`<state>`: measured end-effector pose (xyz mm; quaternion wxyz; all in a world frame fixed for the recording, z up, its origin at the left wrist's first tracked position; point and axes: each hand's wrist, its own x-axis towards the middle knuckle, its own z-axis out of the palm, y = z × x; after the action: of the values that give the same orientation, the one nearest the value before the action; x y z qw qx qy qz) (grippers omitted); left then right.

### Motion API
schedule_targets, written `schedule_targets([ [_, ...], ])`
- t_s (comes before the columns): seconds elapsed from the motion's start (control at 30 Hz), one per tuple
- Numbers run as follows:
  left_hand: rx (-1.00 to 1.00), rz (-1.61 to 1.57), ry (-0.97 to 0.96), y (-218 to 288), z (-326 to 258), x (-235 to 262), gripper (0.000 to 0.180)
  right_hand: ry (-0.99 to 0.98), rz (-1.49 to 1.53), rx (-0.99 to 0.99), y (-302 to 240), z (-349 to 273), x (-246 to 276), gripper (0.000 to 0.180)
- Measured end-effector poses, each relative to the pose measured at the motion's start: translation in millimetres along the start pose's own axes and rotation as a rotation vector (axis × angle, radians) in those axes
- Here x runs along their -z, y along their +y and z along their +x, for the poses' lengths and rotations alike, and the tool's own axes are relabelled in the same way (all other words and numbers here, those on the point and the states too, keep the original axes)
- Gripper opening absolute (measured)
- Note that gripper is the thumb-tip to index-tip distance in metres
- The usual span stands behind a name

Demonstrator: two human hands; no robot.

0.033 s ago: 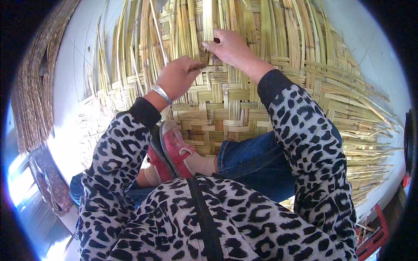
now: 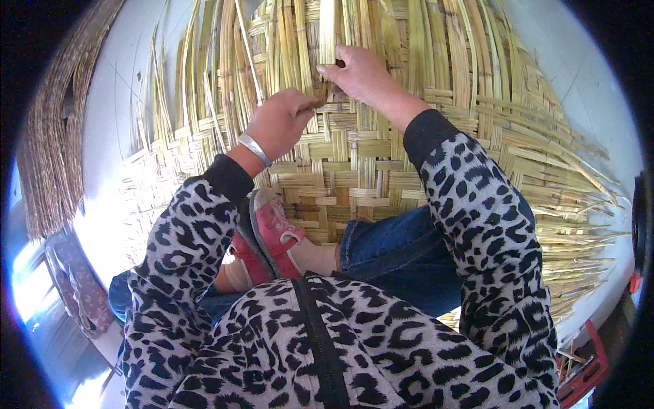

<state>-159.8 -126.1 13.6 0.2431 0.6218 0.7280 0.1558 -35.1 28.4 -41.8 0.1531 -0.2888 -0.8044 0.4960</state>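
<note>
A woven mat of flat split reed strips (image 2: 381, 153) spreads out in front of me, its loose strip ends fanning away on the far side. My right hand (image 2: 361, 73) pinches a broad pale strip (image 2: 328, 31) between thumb and fingers, close to where it meets the woven part. Just left of it and a little nearer, my left hand (image 2: 279, 119), with a silver bangle at the wrist, is closed in a pinch at the edge of the weave. Its fingertips touch the strips there, but whatever they hold is too small to make out.
My pink shoe (image 2: 278, 228) and a jeans-clad leg (image 2: 402, 259) rest at the mat's near edge. Long brown strips (image 2: 54, 136) hang or lie at the far left. Loose strip ends (image 2: 579, 252) stick out on the right. A red object (image 2: 589, 365) lies at lower right.
My left hand has shifted very slightly to the right. The pale strip in my right hand has tilted a touch; all else looks the same.
</note>
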Motion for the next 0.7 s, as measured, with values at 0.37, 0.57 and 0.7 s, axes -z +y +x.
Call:
schedule_targets([
  [0.37,0.02,0.048,0.079,8.3,-1.8,-16.0,0.025,0.017,-0.135,0.039,-7.5,-3.0,6.5,0.039],
  [0.57,0.168,0.064,0.056,12.3,6.3,-19.5,0.025,-0.01,-0.1,0.051,-5.3,-2.7,6.2,0.042],
  [0.7,0.186,0.051,0.015,9.4,9.1,-15.8,0.029,-0.108,-0.094,0.009,4.1,6.8,-4.7,0.042],
])
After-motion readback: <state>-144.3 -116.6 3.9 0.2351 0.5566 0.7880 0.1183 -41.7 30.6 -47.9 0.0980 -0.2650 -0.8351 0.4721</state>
